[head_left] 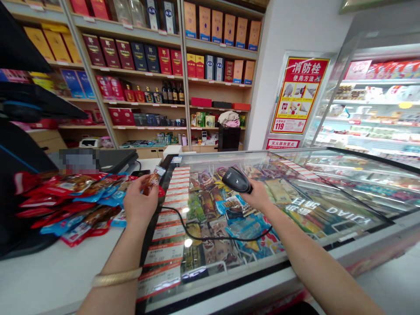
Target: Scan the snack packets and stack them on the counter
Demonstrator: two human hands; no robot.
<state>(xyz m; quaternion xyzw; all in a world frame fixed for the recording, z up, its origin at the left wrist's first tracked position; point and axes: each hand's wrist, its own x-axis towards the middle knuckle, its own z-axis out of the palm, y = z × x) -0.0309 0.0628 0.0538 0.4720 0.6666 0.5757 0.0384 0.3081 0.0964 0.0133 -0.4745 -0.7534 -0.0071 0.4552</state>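
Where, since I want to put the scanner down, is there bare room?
The white counter has a bare near patch, bordered by the packet heap and left forearm. The freezer glass looks free right of the right forearm. It's crowded beside the black stand, and a cable crosses between the forearms.

A white worktop (65,280) meets, at its right edge, the dark left rim of a glass-topped freezer (377,239). Red and blue packets (88,199) lie on the worktop in a loose heap — overlapping at odd angles and reaching toward that right edge. A black stand (22,218) rests at the left edge; a dark flat case (120,159) sits by the far edge, behind the heap. Orange-and-white price labels (167,232) line the freezer's left edge — above or beneath the glass, I cannot tell.
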